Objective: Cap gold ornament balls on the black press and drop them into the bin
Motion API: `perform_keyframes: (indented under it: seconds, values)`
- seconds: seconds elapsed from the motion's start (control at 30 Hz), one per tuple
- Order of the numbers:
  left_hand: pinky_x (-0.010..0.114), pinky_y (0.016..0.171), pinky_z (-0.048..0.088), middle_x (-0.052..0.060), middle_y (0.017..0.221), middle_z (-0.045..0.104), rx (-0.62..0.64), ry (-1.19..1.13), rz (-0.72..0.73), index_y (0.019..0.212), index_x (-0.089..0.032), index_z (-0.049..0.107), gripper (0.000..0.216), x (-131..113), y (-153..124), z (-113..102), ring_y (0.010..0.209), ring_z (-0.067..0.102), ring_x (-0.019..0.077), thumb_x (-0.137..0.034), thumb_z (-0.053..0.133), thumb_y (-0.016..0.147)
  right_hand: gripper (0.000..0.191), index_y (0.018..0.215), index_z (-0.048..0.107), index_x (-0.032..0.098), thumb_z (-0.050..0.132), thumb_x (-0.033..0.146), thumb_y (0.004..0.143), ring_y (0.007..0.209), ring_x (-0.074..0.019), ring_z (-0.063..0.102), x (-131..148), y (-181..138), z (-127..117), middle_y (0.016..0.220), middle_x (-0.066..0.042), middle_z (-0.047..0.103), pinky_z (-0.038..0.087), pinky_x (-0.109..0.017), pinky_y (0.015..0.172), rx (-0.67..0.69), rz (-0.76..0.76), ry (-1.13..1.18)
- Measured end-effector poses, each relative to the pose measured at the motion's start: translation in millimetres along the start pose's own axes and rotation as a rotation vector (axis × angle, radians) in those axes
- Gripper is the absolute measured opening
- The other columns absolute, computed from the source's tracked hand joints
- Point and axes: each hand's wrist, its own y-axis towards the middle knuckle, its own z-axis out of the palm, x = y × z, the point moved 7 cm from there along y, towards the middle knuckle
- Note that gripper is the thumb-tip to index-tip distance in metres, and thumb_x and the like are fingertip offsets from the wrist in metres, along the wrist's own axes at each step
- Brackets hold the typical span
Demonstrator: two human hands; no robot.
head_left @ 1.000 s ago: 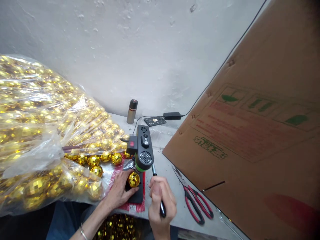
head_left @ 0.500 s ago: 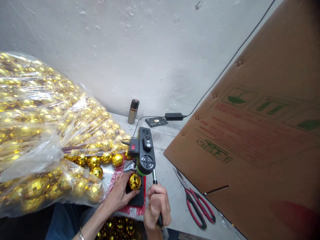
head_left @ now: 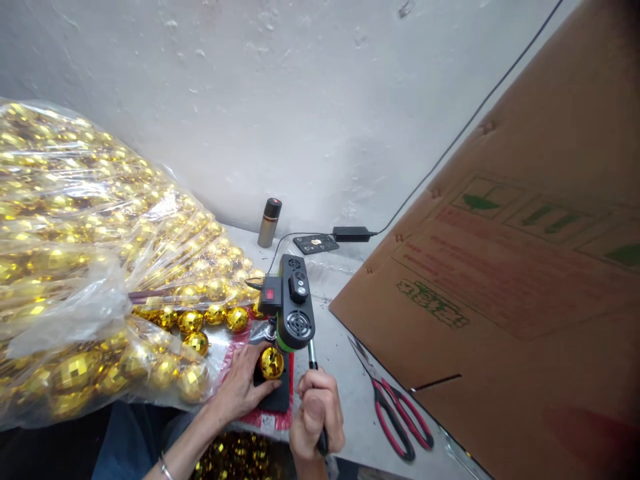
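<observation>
At the near edge of the worktop [head_left: 345, 377], left hand [head_left: 240, 390] still pinches gold ball [head_left: 271, 363] under press [head_left: 295, 310], right hand [head_left: 316, 413] still fisted on lever [head_left: 312, 353].

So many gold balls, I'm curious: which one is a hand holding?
The gold ball under the black machine, steadied by the left hand; the rest lie untouched, mostly in the plastic bag.
</observation>
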Motion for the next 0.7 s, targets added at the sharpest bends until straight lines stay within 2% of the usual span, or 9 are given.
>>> perform_keyframes:
  seconds: [0.37,0.53,0.7]
  values:
    - [0.057,0.103,0.051,0.014,0.128,0.070,0.011,-0.013,-0.012,0.140,-0.024,0.056,0.058,3.1,-0.3,4.1,0.117,0.064,0.0359,-0.039,0.074,0.087,0.033,0.076,0.051,0.022,0.039,0.020,0.107,0.066,-0.0130,0.056,-1.9,-3.0,-0.1,0.073,0.003,0.057,0.048,-0.031,0.074,-0.034,-0.020,-0.020]
    - [0.057,0.106,0.050,0.014,0.131,0.069,0.016,-0.036,-0.038,0.139,-0.023,0.057,0.059,1.6,-0.2,5.5,0.121,0.061,0.0369,-0.036,0.076,0.085,0.036,0.073,0.051,0.022,0.040,0.024,0.107,0.062,-0.0124,0.054,-3.7,-3.6,1.1,0.071,0.004,0.057,0.050,-0.035,0.082,-0.084,-0.008,-0.003]
    - [0.056,0.105,0.049,0.014,0.131,0.068,0.033,-0.047,-0.051,0.139,-0.023,0.056,0.059,-0.3,0.8,6.5,0.119,0.061,0.0361,-0.033,0.076,0.084,0.040,0.067,0.048,0.022,0.040,0.022,0.106,0.057,-0.0129,0.049,-1.7,-4.0,6.0,0.068,0.003,0.052,0.045,-0.030,0.063,-0.234,0.018,0.096]
